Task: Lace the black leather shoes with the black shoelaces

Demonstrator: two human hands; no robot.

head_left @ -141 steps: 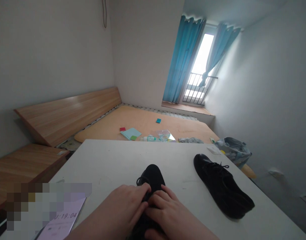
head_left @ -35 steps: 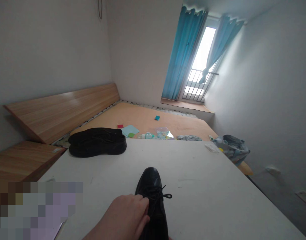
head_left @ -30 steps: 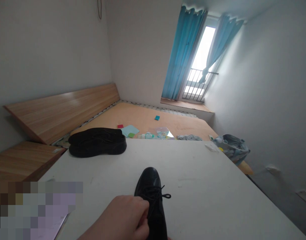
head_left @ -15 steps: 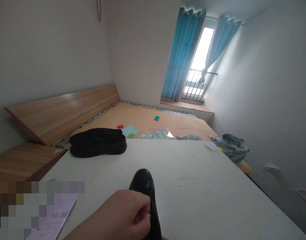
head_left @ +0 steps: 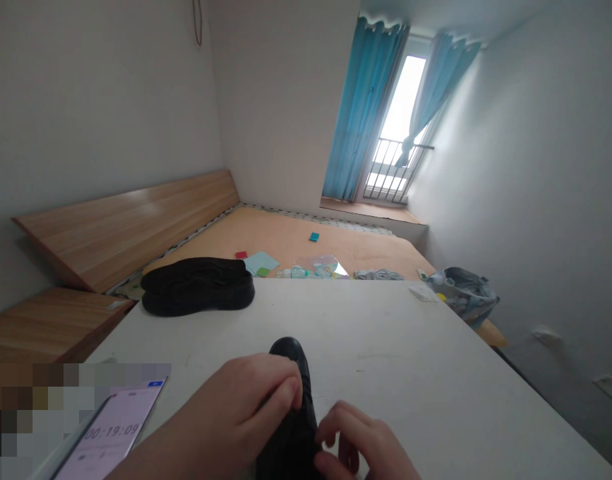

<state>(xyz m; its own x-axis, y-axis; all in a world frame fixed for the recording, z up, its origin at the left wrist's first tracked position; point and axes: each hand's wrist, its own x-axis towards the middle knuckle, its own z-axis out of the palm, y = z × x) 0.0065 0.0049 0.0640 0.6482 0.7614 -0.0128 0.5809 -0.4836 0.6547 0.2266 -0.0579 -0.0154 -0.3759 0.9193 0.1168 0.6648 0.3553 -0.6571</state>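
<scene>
A black lace-up shoe (head_left: pixel 289 427) lies at the near edge of the white table (head_left: pixel 386 360), toe pointing away from me. My left hand (head_left: pixel 236 417) rests on its left side with the fingers curled over the upper. My right hand (head_left: pixel 359 447) has its fingers bent against the shoe's right side; I cannot see what they pinch. A second black shoe (head_left: pixel 199 285) lies on its side at the table's far left corner, away from both hands.
A phone (head_left: pixel 103 437) showing a timer lies at the near left. Beyond the table is a bare wooden bed (head_left: pixel 296 240) with papers and small items on it. A bag (head_left: pixel 463 295) sits at the right, below blue curtains (head_left: pixel 366 113) and a window.
The second shoe went from the table's right side to the far left corner. My right hand, out of view for a while, has come back to the near shoe.
</scene>
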